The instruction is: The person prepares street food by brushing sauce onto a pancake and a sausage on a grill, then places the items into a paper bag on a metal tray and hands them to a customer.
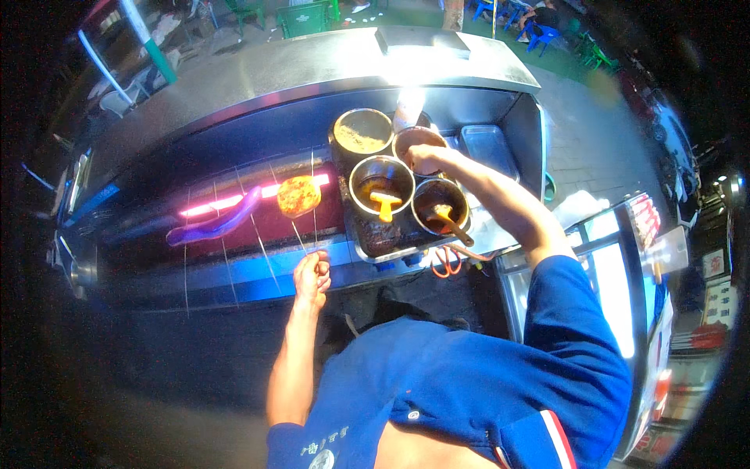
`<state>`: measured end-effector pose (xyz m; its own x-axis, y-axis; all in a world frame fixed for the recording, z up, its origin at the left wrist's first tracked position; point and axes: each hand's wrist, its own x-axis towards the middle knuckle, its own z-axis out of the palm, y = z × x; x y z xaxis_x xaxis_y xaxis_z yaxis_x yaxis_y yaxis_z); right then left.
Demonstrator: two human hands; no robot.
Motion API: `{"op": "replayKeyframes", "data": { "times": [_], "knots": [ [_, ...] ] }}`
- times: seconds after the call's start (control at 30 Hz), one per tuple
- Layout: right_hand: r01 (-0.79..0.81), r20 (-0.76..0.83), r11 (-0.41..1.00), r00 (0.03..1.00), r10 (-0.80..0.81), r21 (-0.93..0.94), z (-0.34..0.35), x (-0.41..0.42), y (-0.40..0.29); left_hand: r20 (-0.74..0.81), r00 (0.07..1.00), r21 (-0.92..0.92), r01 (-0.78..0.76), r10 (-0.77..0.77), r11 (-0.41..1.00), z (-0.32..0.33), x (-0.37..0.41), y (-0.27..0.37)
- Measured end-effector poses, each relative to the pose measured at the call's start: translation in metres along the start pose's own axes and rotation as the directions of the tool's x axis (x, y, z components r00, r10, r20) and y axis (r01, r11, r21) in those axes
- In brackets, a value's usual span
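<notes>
My left hand point(312, 274) is closed on the near end of a metal skewer at the grill's front edge. A round, browned flat piece of food point(299, 196) lies over the glowing grill point(328, 225), with the skewers. My right hand point(426, 159) reaches into the brown pot point(419, 138); its fingertips and anything they hold are hidden. Near it stand a pot of dark sauce with a yellow-headed brush point(385, 205), a pot with a wooden-handled brush point(451, 223), and a pot of yellowish seasoning point(362, 130). A long, purple-lit food piece point(217, 228) lies across other skewers at the left.
A metal tray point(489, 146) lies behind my right forearm. The steel counter ledge point(281, 70) runs along the far side. Orange hoses point(447, 262) hang below the pots. A glass-fronted case point(603, 281) stands at the right, and chairs point(304, 20) are beyond the stall.
</notes>
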<state>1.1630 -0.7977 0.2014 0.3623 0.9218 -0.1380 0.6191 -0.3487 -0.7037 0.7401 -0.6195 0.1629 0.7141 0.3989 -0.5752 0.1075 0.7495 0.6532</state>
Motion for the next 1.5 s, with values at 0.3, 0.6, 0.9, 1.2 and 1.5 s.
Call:
{"op": "replayKeyframes", "data": {
  "times": [0.3,0.6,0.9,1.2,1.5],
  "knots": [
    [-0.07,0.096,0.649,0.971,0.217,-0.757,-0.019,0.002,-0.084,-0.039,0.997,0.029,-0.071,0.072,0.997,-0.003,-0.007,-0.004],
    [0.358,-0.148,0.885,0.899,-0.413,-0.297,0.032,0.045,-0.212,-0.049,0.997,0.098,-0.058,0.063,0.993,-0.003,-0.005,-0.005],
    [0.216,0.024,0.77,0.967,-0.252,-0.601,0.144,0.148,-0.234,0.082,0.996,-0.001,-0.027,0.027,1.0,-0.033,-0.051,-0.007],
    [0.036,-0.072,0.773,0.992,-0.105,-0.633,0.125,0.138,-0.227,0.189,0.981,-0.06,0.051,-0.039,0.997,-0.04,-0.048,-0.001],
    [0.102,0.025,0.696,0.993,-0.12,-0.711,0.135,0.099,-0.253,0.168,0.979,-0.232,0.155,-0.118,0.96,-0.023,-0.013,-0.009]
  ]
}}
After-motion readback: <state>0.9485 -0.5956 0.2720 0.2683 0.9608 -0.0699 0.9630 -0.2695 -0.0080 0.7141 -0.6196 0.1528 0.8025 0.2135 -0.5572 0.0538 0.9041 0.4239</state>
